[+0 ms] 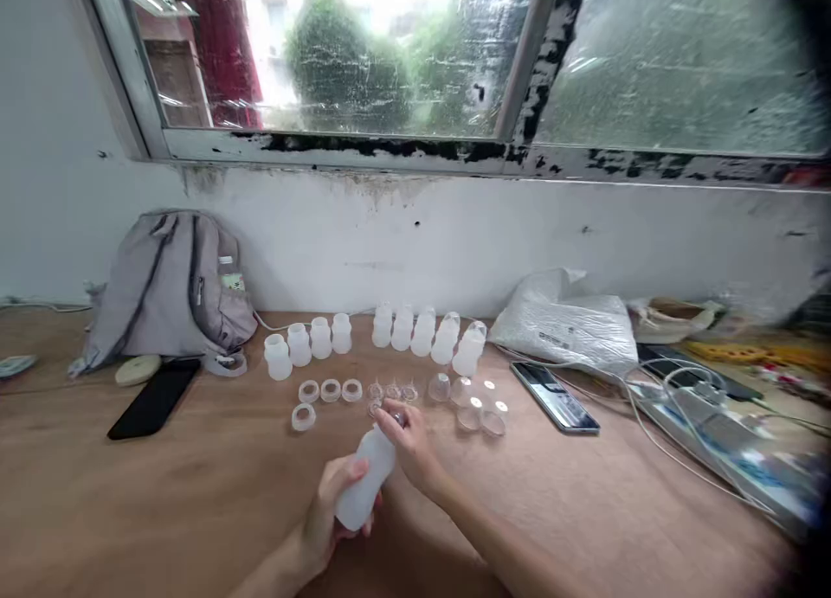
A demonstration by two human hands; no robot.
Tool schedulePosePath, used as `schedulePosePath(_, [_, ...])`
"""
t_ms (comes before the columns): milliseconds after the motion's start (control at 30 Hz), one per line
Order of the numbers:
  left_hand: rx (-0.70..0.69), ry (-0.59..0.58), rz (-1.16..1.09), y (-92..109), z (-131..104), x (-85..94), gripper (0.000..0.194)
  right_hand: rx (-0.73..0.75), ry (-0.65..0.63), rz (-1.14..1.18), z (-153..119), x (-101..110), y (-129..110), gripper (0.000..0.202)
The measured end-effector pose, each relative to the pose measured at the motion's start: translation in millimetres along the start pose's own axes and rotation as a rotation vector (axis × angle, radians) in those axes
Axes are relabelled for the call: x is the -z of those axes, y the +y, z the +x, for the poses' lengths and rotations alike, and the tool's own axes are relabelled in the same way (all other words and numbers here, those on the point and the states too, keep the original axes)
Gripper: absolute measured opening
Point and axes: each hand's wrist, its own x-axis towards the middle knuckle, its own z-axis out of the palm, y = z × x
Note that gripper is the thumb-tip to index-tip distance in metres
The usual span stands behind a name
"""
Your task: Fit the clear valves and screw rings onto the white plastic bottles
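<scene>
My left hand [338, 504] is wrapped round the body of a frosted white baby bottle [367, 481], which is tilted with its top away from me. The fingers of my right hand [410, 442] close round the bottle's top end and hide most of it. Just beyond lie several clear teats [393, 391]. To their left are several translucent collar rings [331, 390]. Several clear domed caps [468, 418] lie to the right. Farther back stand open bottles [299, 345] on the left and capped bottles [424, 331] on the right.
A grey backpack [162, 278] leans on the wall at left, beside a black phone [154, 399] and a round cream object [138, 370]. At right are another phone [555, 396], a plastic-wrapped package [564, 321], a power strip [720, 451] and loose white cables.
</scene>
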Motion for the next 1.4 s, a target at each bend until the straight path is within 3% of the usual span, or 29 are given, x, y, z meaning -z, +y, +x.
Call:
schedulePosePath(100, [0.097, -0.048, -0.147, 1.8, 1.5, 6.0, 0.038, 0.113, -0.235, 0.007, 5.5, 7.6, -4.5, 0.032])
schedulePosePath(200, [0.133, -0.046, -0.268, 11.6, 7.0, 14.6, 0.041, 0.122, -0.335, 0.010, 16.1, 12.1, 7.8, 0.031])
schedulePosePath(367, [0.072, -0.019, -0.258, 37.9, 15.3, 36.6, 0.043, -0.039, -0.187, 0.058, 34.9, 10.5, 40.0, 0.031])
schedulePosePath(500, [0.019, 0.041, -0.141, 47.1, 14.5, 46.4, 0.044, -0.126, -0.191, 0.206, 37.2, 8.9, 28.7, 0.032])
schedulePosePath(667, [0.050, 0.106, 0.053, 42.0, 13.6, 41.5, 0.041, -0.089, -0.199, 0.202, 32.1, 9.0, -2.0, 0.030])
schedulePosePath(833, [0.034, 0.074, 0.248, 36.1, 12.7, 36.3, 0.036, -0.026, -0.158, 0.111, 30.2, 9.8, -3.4, 0.032])
schedulePosePath(1167, [0.032, -0.006, 0.280, 38.9, 16.0, 44.8, 0.034, -0.001, -0.242, 0.037, 35.7, 18.7, -4.1, 0.027])
schedulePosePath(1300, [-0.047, -0.052, 0.252, 36.8, 18.5, 47.0, 0.031, 0.077, -0.171, 0.042, 41.1, 26.7, -9.5, 0.026])
schedulePosePath(1400, [-0.109, -0.028, 0.205, 37.3, 19.6, 45.8, 0.031, 0.137, -0.089, -0.077, 42.1, 31.7, -14.0, 0.023])
